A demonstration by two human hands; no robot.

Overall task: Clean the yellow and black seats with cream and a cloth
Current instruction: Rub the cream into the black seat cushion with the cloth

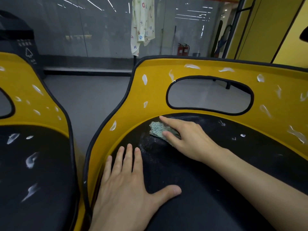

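Left hand (126,185): flat on the black cushion (216,189) of the right seat, fingers straight and spread, holding nothing. Looks like a brace.

Right hand (188,140): farther in, at the back of the cushion where black meets the yellow backrest (150,97). It holds a small bunched green cloth (158,130) and presses it onto the cushion. The forefinger runs out straight along the cloth's far edge and the thumb is clamped on its near side (the other fingers are hidden under the hand). The cloth pokes out left of the hand, between forefinger and thumb, touching the seat.

Progress, as a judgement: early to middle.
- Cream (144,79) is laid out in white dabs across the yellow backrest, around the oval cutout, unwiped.
- The black cushion near the cloth shows a thin whitish smear, so wiping there looks under way. A few small dabs sit at its right side.
- The front of the cushion looks plain black, with no dabs visible.
- The left seat (33,164) has thick dabs on both black and yellow, and none of them looks rubbed in.

To do: spread the backrest dabs, finish the cushion's right side, then the whole left seat.

Background: dark bin (16,39), hanging printed garment (142,25), glass wall.
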